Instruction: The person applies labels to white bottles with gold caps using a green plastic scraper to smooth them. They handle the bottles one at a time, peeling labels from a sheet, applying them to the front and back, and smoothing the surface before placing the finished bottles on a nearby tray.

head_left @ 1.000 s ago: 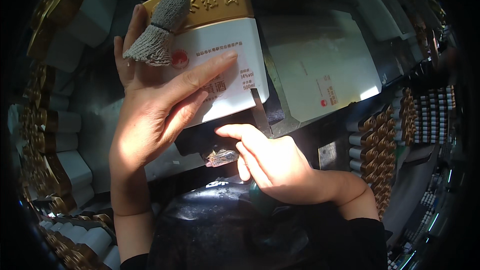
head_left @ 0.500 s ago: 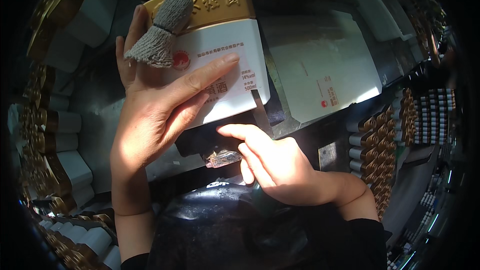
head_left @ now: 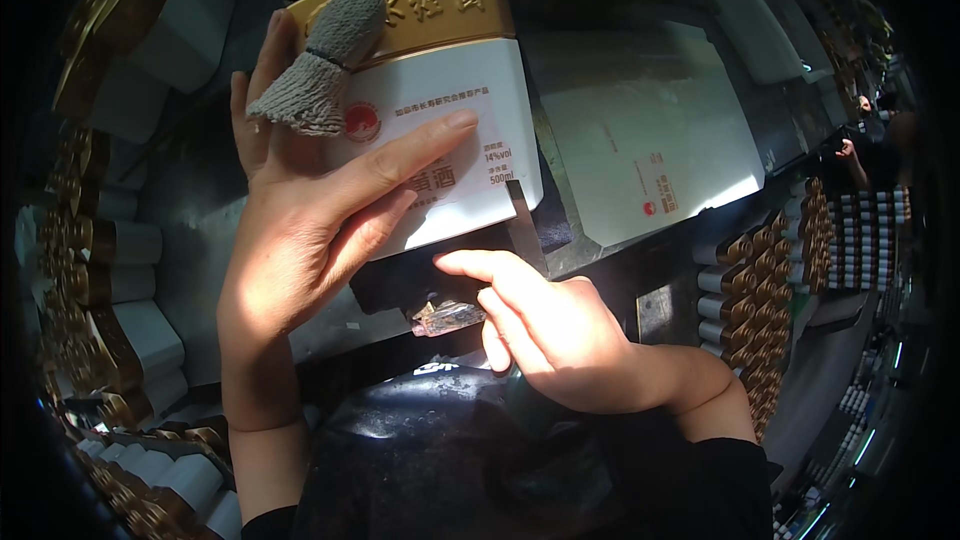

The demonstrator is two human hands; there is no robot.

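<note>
My left hand (head_left: 290, 230) grips a flat bottle (head_left: 440, 70) with a white printed body and a gold embossed shoulder. Its fingers spread across the front and around the left edge. One of these fingers wears a grey knitted finger cover (head_left: 330, 60), gathered by a dark band. Below the bottle, my right hand (head_left: 560, 330) is closed, index finger bent toward the bottle's lower edge without clearly touching it. A small shiny, partly see-through piece (head_left: 448, 318) shows beside its curled fingers. What this piece is cannot be made out, and the palm is hidden.
A pale printed sheet or panel (head_left: 650, 130) lies on the bench right of the bottle. Gold-and-white bottles (head_left: 130, 250) line the left side. Many more stand in rows (head_left: 745, 310) at right. Beyond them, another person's hand (head_left: 850, 155) shows at the far right.
Both hands and the bottle stay almost still, with only a very slight shift. At the far right, another person's hand has come into clearer view.
</note>
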